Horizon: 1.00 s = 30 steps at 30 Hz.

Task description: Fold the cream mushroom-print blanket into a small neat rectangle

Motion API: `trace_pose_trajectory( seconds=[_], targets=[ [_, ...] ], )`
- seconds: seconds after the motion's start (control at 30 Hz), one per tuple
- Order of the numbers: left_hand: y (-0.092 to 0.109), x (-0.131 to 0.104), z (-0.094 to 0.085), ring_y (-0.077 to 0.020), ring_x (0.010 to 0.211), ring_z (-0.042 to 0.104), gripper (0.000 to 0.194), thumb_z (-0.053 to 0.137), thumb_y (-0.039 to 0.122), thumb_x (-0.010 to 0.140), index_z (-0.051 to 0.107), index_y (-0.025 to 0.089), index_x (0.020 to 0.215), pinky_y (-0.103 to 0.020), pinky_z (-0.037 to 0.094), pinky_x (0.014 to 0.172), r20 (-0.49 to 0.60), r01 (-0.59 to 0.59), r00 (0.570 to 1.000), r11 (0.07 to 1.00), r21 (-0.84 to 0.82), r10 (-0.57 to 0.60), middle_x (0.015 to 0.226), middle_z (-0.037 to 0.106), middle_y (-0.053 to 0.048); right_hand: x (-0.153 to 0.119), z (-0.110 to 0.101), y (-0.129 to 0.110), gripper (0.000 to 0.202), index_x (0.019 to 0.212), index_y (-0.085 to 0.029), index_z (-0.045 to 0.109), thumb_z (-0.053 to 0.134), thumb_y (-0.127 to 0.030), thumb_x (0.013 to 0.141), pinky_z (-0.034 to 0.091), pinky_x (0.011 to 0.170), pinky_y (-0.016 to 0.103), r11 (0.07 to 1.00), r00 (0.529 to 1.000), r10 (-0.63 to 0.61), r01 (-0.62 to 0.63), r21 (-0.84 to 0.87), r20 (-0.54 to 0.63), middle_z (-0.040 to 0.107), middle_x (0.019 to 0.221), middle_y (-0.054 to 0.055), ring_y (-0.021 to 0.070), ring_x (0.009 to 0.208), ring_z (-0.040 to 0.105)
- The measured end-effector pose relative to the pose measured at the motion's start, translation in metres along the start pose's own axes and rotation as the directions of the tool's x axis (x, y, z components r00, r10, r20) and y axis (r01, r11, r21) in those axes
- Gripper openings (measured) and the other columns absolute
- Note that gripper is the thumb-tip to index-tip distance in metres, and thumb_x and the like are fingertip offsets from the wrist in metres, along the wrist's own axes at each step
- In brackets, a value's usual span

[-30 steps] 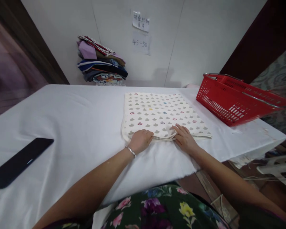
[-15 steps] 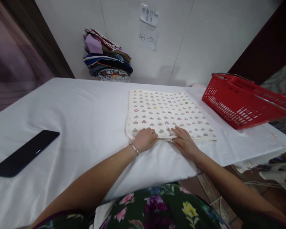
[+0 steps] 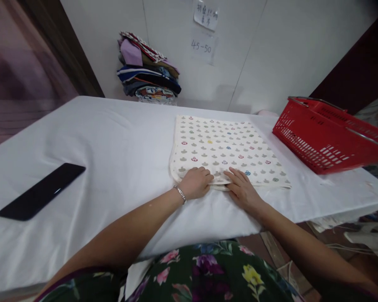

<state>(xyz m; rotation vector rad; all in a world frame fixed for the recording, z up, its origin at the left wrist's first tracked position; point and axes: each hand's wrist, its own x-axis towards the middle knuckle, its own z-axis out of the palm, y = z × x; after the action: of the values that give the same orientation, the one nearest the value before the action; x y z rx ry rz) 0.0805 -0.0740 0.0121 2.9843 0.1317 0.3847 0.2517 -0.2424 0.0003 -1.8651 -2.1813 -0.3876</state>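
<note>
A folded white cloth (image 3: 220,147) printed with small grey and a few coloured motifs lies flat on the table before me. My left hand (image 3: 195,183), with a silver bracelet at the wrist, has its fingers curled over the near edge, gripping it. To its right, my right hand (image 3: 244,192) holds the same edge, fingers on top of the cloth and thumb low at the edge. Between the two hands the layers part slightly. The fingertips of my left hand are partly hidden.
A red plastic basket (image 3: 330,138) with metal handles stands at the table's right. A dark flat phone-like slab (image 3: 44,191) lies at the left on the white tablecloth (image 3: 129,138). Behind the far edge rises a stack of folded fabrics (image 3: 149,69). Paper signs (image 3: 204,46) hang on the wall.
The camera view has shifted slightly, moving the scene rightward. Both hands keep hold of the near edge; the front layers between them look slightly more separated.
</note>
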Motion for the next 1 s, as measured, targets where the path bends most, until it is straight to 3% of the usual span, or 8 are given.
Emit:
trace_pose_trajectory(
  seconds=[0.17,0.27,0.37,0.53,0.83,1.0],
  targets=[
    [0.001,0.000,-0.001,-0.0204,0.085,0.052,0.016,0.047,0.014,0.077,0.058,0.018,0.088,-0.033,0.038,0.066,0.006,0.019,1.000,0.999,0.035,-0.019,0.089,0.060,-0.005,0.023,0.005,-0.012,0.019,0.093,-0.018,0.060,0.047,-0.010,0.082,0.024,0.106,0.050,0.997,0.999,0.035,-0.034,-0.064,0.004,0.041,0.139,0.011,0.0266,0.134,0.024],
    [0.000,-0.001,-0.002,-0.0205,0.085,0.052,0.016,0.046,0.013,0.078,0.058,0.018,0.088,-0.033,0.038,0.067,0.004,0.028,1.000,0.998,0.049,-0.028,0.089,0.060,-0.005,0.032,0.004,-0.019,0.016,0.088,-0.018,0.062,0.048,-0.012,0.082,0.023,0.106,0.051,0.998,1.000,0.016,-0.016,-0.061,-0.003,0.042,0.138,0.012,0.0276,0.134,0.023],
    [-0.001,-0.002,-0.003,-0.0203,0.086,0.052,0.015,0.047,0.013,0.078,0.059,0.019,0.087,-0.033,0.038,0.067,0.012,0.027,1.000,0.999,0.042,-0.028,0.089,0.060,-0.005,0.029,0.003,-0.024,0.015,0.086,-0.018,0.065,0.050,-0.015,0.084,0.023,0.106,0.050,0.999,0.999,-0.039,0.039,-0.016,-0.026,0.044,0.136,0.011,0.0272,0.134,0.025],
    [-0.002,-0.003,-0.003,-0.0199,0.087,0.052,0.017,0.047,0.009,0.078,0.059,0.019,0.085,-0.032,0.040,0.069,0.058,0.016,0.998,1.000,0.023,-0.018,0.090,0.060,-0.006,0.019,0.005,-0.029,0.017,0.092,-0.021,0.066,0.050,-0.019,0.086,0.024,0.105,0.051,1.000,1.000,-0.002,0.002,0.007,-0.023,0.044,0.136,0.011,0.0269,0.134,0.025],
    [-0.011,-0.012,-0.005,-0.0168,0.089,0.053,0.026,0.045,0.010,0.082,0.056,0.021,0.104,-0.028,0.042,0.074,0.068,-0.027,0.997,0.997,-0.067,0.032,0.096,0.062,-0.002,0.029,0.010,-0.031,0.014,0.088,-0.016,0.064,0.050,-0.015,0.084,0.032,0.102,0.049,0.992,0.992,-0.078,0.088,0.094,-0.103,0.045,0.135,0.014,0.0278,0.132,0.029],
    [-0.015,-0.026,-0.007,-0.0178,0.092,0.054,0.029,0.043,0.014,0.085,0.052,0.020,0.112,-0.030,0.042,0.075,0.022,-0.016,1.000,0.999,-0.046,0.017,0.101,0.062,-0.004,0.025,0.015,-0.031,0.018,0.093,-0.017,0.064,0.048,-0.014,0.087,0.039,0.096,0.046,0.980,0.994,-0.081,0.091,0.175,-0.067,0.056,0.123,0.012,0.0253,0.123,0.042]
  ],
)
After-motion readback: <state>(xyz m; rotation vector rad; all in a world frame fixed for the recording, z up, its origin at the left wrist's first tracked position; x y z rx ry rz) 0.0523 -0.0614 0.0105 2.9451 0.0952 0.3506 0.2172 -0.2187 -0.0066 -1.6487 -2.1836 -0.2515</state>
